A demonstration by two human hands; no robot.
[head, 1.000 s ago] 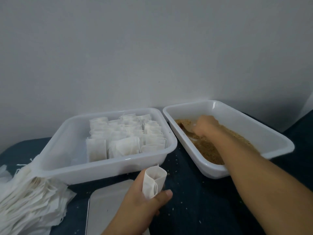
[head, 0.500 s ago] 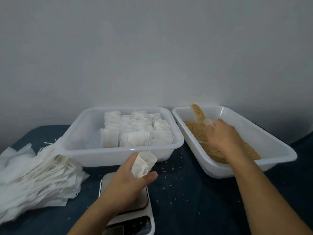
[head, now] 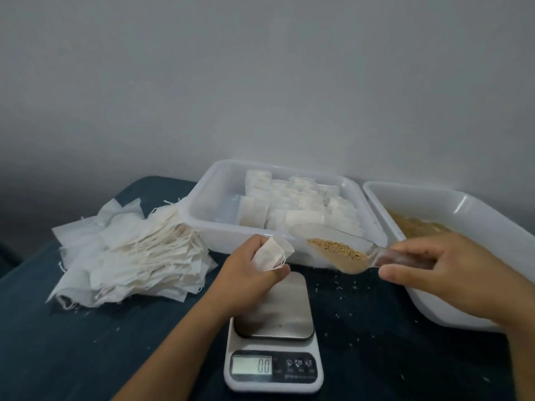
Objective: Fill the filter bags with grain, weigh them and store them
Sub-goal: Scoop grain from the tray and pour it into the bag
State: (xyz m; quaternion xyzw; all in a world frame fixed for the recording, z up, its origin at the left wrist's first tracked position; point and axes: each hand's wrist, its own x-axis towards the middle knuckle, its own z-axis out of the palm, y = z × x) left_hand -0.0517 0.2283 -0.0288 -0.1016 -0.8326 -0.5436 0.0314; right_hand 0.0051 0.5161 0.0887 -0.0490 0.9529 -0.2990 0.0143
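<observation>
— Where is the filter bag (head: 270, 254)?
— Gripped in the left hand (head: 252, 274), above the scale (head: 273, 328) at the table's near edge.
— The right hand (head: 451, 270)?
— It pinches the scoop (head: 335, 247) of grain (head: 337, 248) beside it.

Your left hand (head: 249, 273) is curled, thumb pinching against the fingers; your right hand (head: 451, 273) reaches leftward, thumb and fingers closed in a pinch.

Head-worn wide-angle view, facing forward and down, close above scale (head: 273, 331), wall behind
</observation>
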